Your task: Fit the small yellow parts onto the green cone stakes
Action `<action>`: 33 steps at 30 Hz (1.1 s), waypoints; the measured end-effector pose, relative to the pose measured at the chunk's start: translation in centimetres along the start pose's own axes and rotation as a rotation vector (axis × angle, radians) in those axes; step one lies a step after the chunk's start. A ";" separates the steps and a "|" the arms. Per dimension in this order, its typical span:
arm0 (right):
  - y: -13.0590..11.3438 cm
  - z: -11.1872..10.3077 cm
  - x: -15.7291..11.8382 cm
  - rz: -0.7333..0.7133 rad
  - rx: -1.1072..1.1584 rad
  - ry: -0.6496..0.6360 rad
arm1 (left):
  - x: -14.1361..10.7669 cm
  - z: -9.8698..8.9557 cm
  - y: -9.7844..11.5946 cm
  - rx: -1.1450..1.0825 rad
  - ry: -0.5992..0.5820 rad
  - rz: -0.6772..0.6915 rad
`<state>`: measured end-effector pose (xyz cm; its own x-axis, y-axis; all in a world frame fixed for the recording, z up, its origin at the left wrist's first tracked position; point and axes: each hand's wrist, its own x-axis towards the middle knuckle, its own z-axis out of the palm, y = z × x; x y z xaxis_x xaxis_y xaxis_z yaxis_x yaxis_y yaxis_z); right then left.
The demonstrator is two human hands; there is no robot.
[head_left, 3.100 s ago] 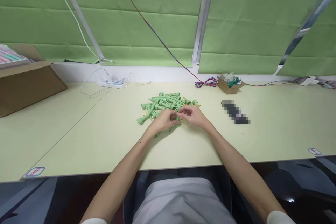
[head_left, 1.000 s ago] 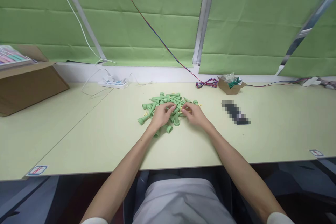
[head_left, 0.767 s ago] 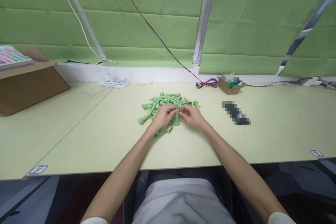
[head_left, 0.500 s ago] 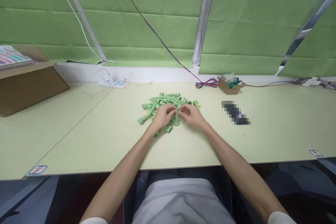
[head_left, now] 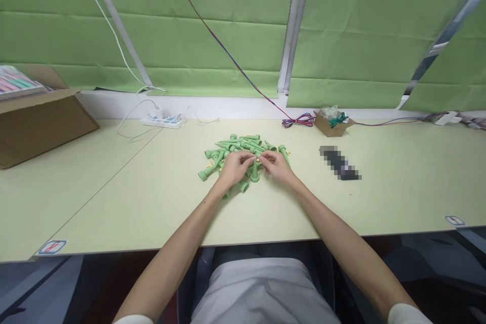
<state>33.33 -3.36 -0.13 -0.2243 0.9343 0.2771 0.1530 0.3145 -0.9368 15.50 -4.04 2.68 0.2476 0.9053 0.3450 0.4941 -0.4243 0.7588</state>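
A green plastic watering spike [head_left: 254,174] points its narrow tip away from me, its wide capped end towards me. My left hand [head_left: 236,166] pinches it near the tip with thumb and fingers. From the other side, my right hand [head_left: 276,166] has its thumb and index finger closed together right at that tip. Whatever those right fingertips grip is too small to make out. Beneath and behind both hands lies a loose pile of similar green spikes [head_left: 212,166], with small yellow pieces [head_left: 288,152] showing among them. Part of the pile is hidden by my hands.
A dark pixelated object [head_left: 339,163] lies right of the pile. Behind it stand a small cardboard box [head_left: 328,127] with plastic wrapping and a coiled red-blue cable [head_left: 298,120]. A power strip [head_left: 163,120] is at the back left; a large cardboard box [head_left: 45,124] stands far left.
My right fingers have shifted slightly up towards the spike's tip. My left hand and the pile look nearly the same.
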 end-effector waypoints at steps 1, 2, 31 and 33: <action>0.0 0.0 0.0 0.004 0.006 0.008 | 0.0 0.0 0.0 0.002 -0.003 0.003; 0.1 0.0 0.1 0.009 0.013 0.015 | 0.0 0.0 0.0 -0.002 -0.005 0.005; -0.7 -1.0 0.3 0.055 0.230 0.182 | -0.7 -1.8 2.1 -0.017 -0.342 -0.084; -0.6 -1.0 0.4 0.048 0.224 0.176 | -0.6 -1.7 1.6 -0.020 -0.368 -0.080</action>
<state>34.16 -3.01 0.73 -0.0487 0.9680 0.2462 -0.0614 0.2431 -0.9681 14.74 -5.25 4.60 0.4937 0.8672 0.0650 0.5083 -0.3484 0.7875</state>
